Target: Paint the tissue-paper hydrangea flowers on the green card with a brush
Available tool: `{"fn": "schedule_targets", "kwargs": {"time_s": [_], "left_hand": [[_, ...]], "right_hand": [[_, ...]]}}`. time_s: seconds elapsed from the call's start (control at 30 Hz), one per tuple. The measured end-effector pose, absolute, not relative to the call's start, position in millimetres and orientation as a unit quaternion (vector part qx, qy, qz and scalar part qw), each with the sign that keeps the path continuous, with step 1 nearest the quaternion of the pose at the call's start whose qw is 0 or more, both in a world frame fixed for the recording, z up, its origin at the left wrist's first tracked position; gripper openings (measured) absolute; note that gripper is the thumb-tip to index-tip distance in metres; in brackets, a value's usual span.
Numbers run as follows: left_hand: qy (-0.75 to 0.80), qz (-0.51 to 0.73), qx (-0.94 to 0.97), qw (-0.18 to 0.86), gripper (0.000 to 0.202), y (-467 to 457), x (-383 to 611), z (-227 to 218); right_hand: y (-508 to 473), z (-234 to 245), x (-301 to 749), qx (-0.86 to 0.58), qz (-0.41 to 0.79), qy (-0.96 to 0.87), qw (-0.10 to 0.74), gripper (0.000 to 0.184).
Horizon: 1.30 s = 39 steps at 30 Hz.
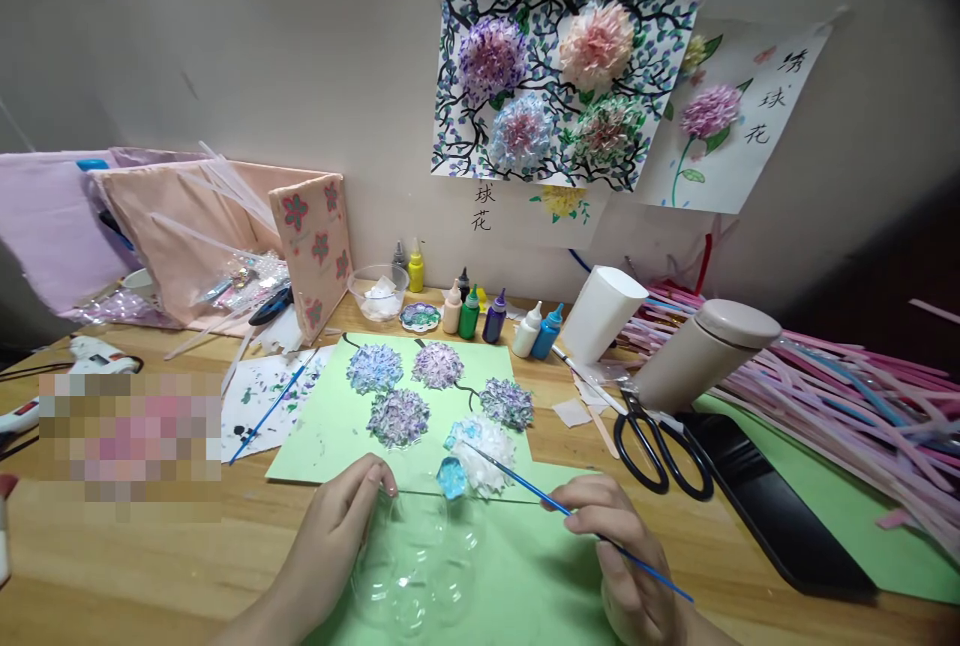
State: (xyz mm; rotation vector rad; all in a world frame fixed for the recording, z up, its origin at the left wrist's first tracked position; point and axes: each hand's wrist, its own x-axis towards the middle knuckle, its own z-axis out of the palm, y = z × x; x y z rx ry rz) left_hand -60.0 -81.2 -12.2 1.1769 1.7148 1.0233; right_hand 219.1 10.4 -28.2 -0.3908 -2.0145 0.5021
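Right hand: fingers closed around a slim blue paintbrush, tip at the blue-tinged part of a white ruffled flower. Flower lies at the near edge of a light-green sheet. Left hand: fingers curled at clear plastic palette's left rim; cannot tell whether pinching.

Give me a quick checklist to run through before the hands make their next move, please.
1. Brush held: ok, in the right hand, tip at the white flower.
2. Palette within reach: ok, the left hand is at its edge.
3. Blue paint available: ok, in one well.
4. Blue paint wet: cannot tell.
5. White flower blue all over: not ok, mostly white, some blue at upper left.
6. Scissors clear of the hands: ok, lying apart.
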Motion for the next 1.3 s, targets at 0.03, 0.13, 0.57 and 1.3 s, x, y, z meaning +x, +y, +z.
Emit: {"fn": "schedule_targets", "kwargs": {"time_s": [0.03, 0.13, 0.57, 1.3], "left_hand": [[0.678, 0.405, 0.466, 0.400, 0.049, -81, -60, -12], [0.676, 0.408, 0.466, 0.400, 0.047, -82, -60, -11], [0.671, 0.413, 0.477, 0.391, 0.045, -81, -59, -6], [0.666, 0.399, 0.498, 0.385, 0.043, -83, -60, -7]], "right_hand": [[10, -30, 220, -0.164, 0.212, -0.827, 0.494, 0.022], [10, -35, 221, -0.163, 0.223, -0.822, 0.498, 0.022], [7, -11, 210, -0.124, 0.220, -0.842, 0.477, 0.022], [9, -31, 215, -0.189, 0.236, -0.809, 0.504, 0.021]]}}
